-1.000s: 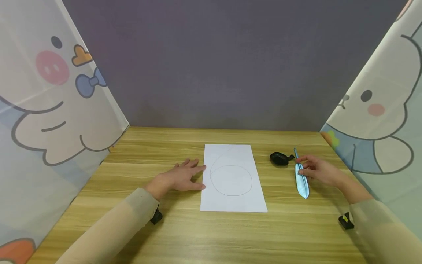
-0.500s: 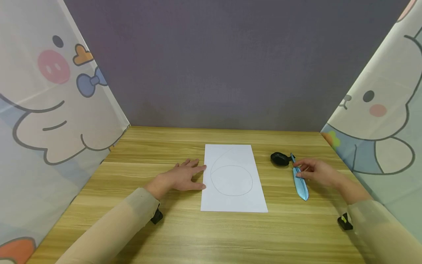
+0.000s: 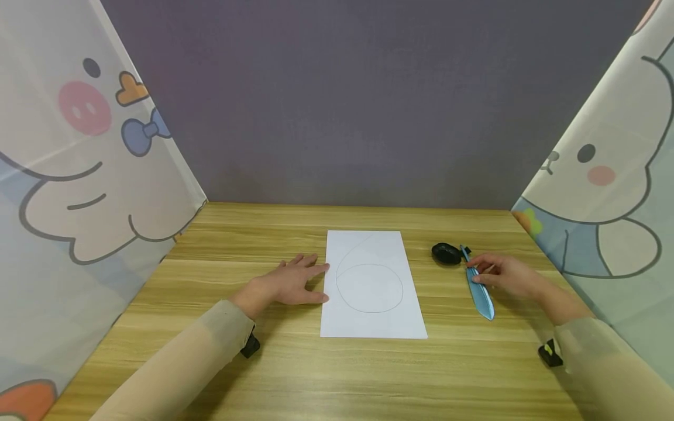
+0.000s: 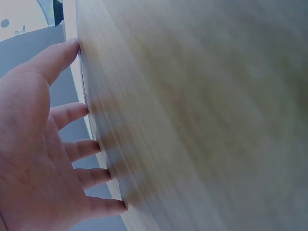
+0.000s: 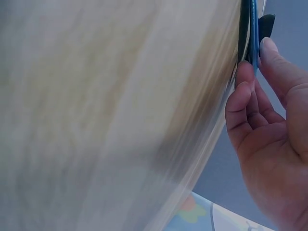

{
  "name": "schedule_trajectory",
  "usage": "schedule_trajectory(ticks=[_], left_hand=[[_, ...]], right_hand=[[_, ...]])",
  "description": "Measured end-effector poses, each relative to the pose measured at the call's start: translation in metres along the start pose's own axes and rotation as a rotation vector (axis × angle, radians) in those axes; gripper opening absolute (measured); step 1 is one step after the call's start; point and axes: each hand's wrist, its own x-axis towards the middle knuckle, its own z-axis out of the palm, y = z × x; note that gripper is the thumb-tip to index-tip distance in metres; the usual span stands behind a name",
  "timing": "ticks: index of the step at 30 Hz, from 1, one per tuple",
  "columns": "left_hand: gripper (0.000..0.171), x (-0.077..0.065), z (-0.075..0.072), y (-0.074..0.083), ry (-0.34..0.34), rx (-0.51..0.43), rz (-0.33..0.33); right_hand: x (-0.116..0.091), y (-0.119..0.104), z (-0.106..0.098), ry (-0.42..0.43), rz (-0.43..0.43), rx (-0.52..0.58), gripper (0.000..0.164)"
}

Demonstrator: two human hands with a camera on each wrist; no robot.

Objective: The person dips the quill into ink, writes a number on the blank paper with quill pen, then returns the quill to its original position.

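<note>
A white sheet of paper (image 3: 413, 318) lies mid-table with a thin line drawing like a 6 on it. My left hand (image 3: 288, 283) is spread flat, thumb and index fingertips at the sheet's left edge. In the left wrist view its fingers stand straight and apart. On the right, my right hand (image 3: 502, 275) pinches a slim light-blue feather-shaped thing (image 3: 482, 301) near its middle, between thumb and fingers. Its narrow end points away from me. In the right wrist view the blue thing (image 5: 253, 29) shows edge-on. A black oval thing (image 3: 446, 254) with a short tail lies just left of it.
The wood-grain table (image 3: 337, 380) ends at a grey back panel (image 3: 337, 105). Cartoon-printed cloths (image 3: 595, 193) slope up on both sides. A small black device (image 3: 550, 354) sits under the right wrist, and another black device (image 3: 250, 345) under the left.
My right hand has swung the blue thing slightly left, so its narrow end now overlaps the black thing's tail. The left hand and the paper have stayed in place.
</note>
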Motion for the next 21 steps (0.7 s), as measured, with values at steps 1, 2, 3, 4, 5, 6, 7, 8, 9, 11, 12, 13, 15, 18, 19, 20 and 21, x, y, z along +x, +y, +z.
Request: schedule_trajectory(ticks=[1,2,3,4,5,6,7,8,9,11,12,13,15,18,19,20,21], left_hand=[[0.086,0.0,0.0,0.0001,0.0,0.002,-0.001],[0.086,0.0,-0.0003,0.0003,0.001,0.003,-0.001],[0.086,-0.0001,-0.0007,0.0006,0.001,0.003,-0.002],[0.087,-0.0001,-0.0008,0.001,0.003,0.003,-0.003],[0.087,0.0,-0.0009,0.0013,0.005,0.003,-0.003],[0.087,-0.0001,-0.0014,0.0018,0.006,0.005,-0.006],[0.087,-0.0002,-0.0019,0.0025,0.007,0.005,-0.008],[0.087,-0.0001,-0.0021,0.0028,0.009,0.007,-0.011],[0.087,0.0001,-0.0022,0.0032,0.01,0.008,-0.013],[0.088,0.0006,-0.0026,0.0039,0.012,0.016,-0.017],[0.088,0.0011,-0.0028,0.004,0.013,0.019,-0.018],[0.088,0.0017,-0.0027,0.004,0.014,0.021,-0.019],[0.088,0.0031,-0.0027,0.0042,0.02,0.025,-0.021],[0.089,0.0054,-0.0022,0.0048,0.029,0.035,-0.028],[0.09,0.006,-0.0023,0.0053,0.033,0.04,-0.032],[0.09,0.0064,-0.0024,0.006,0.037,0.046,-0.036],[0.09,0.0069,-0.0024,0.0066,0.039,0.052,-0.042]], right_hand=[[-0.0002,0.0,-0.0001,-0.003,-0.001,-0.001,0.037],[-0.0005,-0.0002,-0.0003,-0.003,0.0,0.001,0.036],[-0.0009,-0.0006,-0.0004,-0.003,0.0,0.002,0.036],[-0.0013,-0.001,-0.0006,-0.004,0.0,0.005,0.036],[-0.0016,-0.0014,-0.0007,-0.004,-0.003,0.006,0.036],[-0.0018,-0.0016,-0.0007,-0.002,-0.003,0.008,0.036],[-0.0022,-0.002,-0.0009,-0.001,-0.004,0.009,0.036],[-0.0023,-0.0018,-0.0009,0.001,-0.005,0.01,0.036],[-0.0024,-0.0016,-0.0008,0.004,-0.006,0.012,0.036],[-0.0027,-0.0004,-0.0004,0.015,-0.017,0.019,0.036],[-0.003,0.0005,0.0,0.024,-0.023,0.022,0.035],[-0.0032,0.0014,0.0002,0.029,-0.032,0.027,0.035],[-0.0039,0.0026,0.0003,0.038,-0.051,0.033,0.034],[-0.0053,0.0016,-0.0003,0.049,-0.053,0.046,0.034],[-0.0055,0.0007,-0.0009,0.049,-0.049,0.047,0.035],[-0.0058,-0.0005,-0.0014,0.05,-0.043,0.049,0.036],[-0.0061,-0.002,-0.0019,0.053,-0.036,0.048,0.036]])
